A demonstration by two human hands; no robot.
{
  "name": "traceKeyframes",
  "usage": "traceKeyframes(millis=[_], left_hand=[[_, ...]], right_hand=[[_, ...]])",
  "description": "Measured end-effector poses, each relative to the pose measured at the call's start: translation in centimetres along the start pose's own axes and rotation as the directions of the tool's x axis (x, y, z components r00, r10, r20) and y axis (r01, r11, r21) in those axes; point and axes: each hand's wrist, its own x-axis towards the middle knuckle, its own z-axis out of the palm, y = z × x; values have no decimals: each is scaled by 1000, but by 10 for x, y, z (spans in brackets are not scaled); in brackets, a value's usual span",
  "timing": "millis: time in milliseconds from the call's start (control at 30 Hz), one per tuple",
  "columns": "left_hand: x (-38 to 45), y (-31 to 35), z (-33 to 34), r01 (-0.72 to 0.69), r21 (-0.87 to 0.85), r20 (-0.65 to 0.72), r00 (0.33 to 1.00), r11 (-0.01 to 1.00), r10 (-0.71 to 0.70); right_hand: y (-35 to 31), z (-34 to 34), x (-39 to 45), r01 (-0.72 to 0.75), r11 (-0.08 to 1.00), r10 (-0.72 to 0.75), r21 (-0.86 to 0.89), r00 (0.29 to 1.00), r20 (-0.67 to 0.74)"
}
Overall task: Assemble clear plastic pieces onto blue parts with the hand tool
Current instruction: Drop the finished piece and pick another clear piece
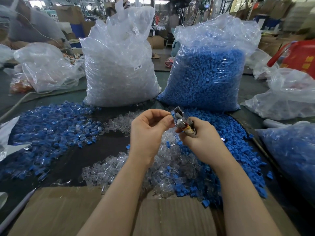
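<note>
On dark table (71, 160), blue parts (51, 126), cardboard (68, 210), crowded workshop behind

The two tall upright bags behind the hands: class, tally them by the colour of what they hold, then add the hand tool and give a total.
Bag of clear pieces: 1
Bag of blue parts: 1
Hand tool, gripped by the right hand: 1
Total: 3
</note>
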Motion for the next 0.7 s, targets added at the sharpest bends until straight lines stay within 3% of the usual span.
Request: traceKeyframes(millis=[500, 567, 633, 700], left_hand=[[1, 5, -4, 37, 29, 6, 999, 999, -38], [5, 7, -15, 66, 117, -7, 998, 991, -66], [12, 7, -35, 76, 310, -94, 994, 948, -49], [18, 6, -63, 105, 576, -231, 972, 811, 38]], right_hand=[[3, 3, 1, 25, 992, -28, -122, 999, -29], [8, 3, 2, 17, 982, -25, -187, 999, -42], [13, 1, 4, -30, 973, 12, -227, 996, -83], [20, -2, 6, -109, 957, 76, -268, 988, -131]])
